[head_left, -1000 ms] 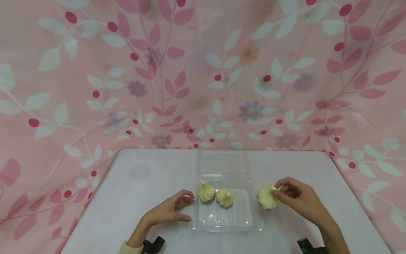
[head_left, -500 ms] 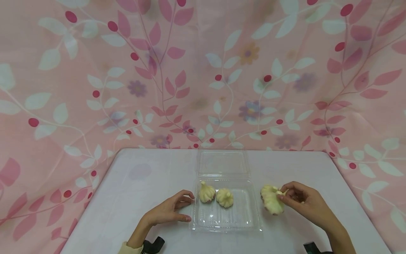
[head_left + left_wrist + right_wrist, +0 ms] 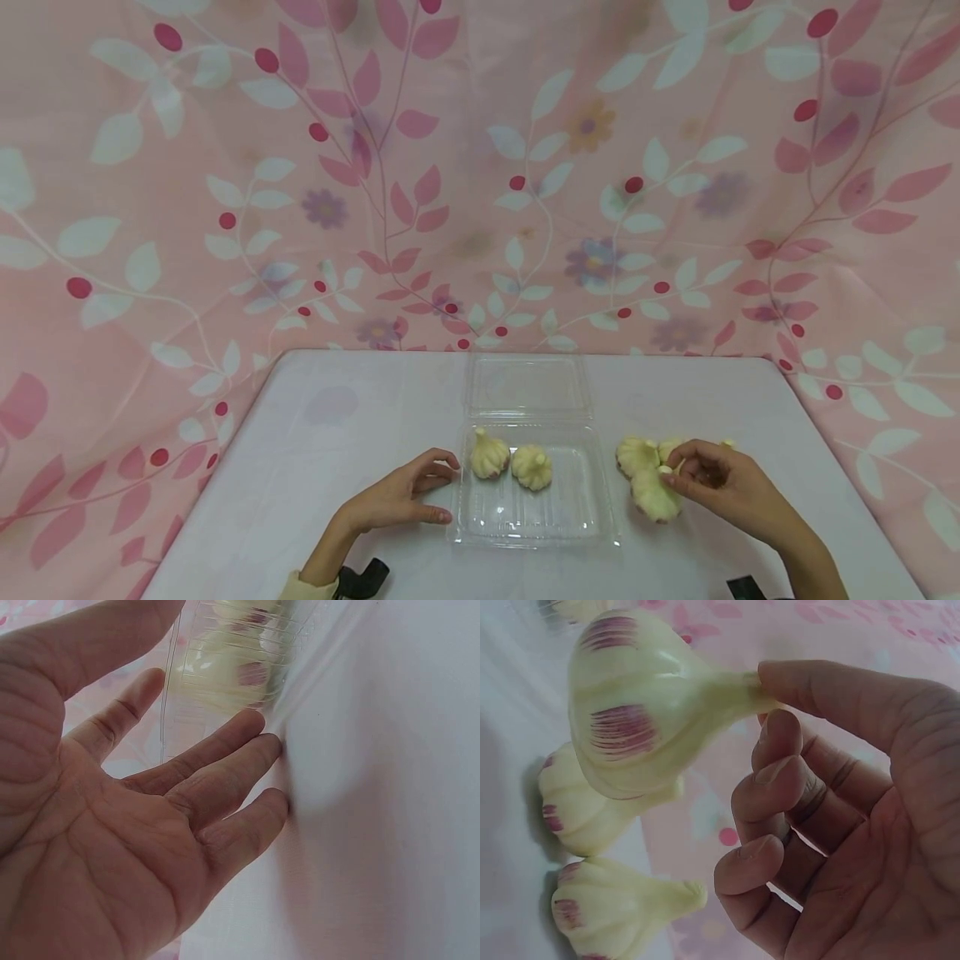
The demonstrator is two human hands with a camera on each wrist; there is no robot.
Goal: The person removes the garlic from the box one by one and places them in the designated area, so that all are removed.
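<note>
My right hand point(image 3: 723, 483) pinches a garlic bulb point(image 3: 656, 498) by its stem, between thumb and fingertips. Pale yellow with purple streaks, this bulb point(image 3: 634, 705) hangs over the table in the right wrist view, its neck toward the palm. Two more garlic bulbs, one lower point(image 3: 615, 907) and one partly covered point(image 3: 585, 802), lie behind it. My left hand point(image 3: 405, 492) rests at the left edge of an open clear plastic clamshell box point(image 3: 577, 517), its fingers point(image 3: 232, 780) loosely extended and holding nothing. Inside the box, toward the left, sit two garlic bulbs point(image 3: 489, 455).
The box's lid point(image 3: 528, 385) lies folded back toward the table's far edge. Right of the box, a garlic bulb point(image 3: 636, 456) sits just behind the held one, others partly hidden by the right hand. A pink floral cloth point(image 3: 480, 167) hangs behind the white table point(image 3: 360, 400).
My right hand has moved right and slightly nearer with the pinched garlic bulb, away from the box. Other bulbs behind it have come into view. The left hand has stayed put.
</note>
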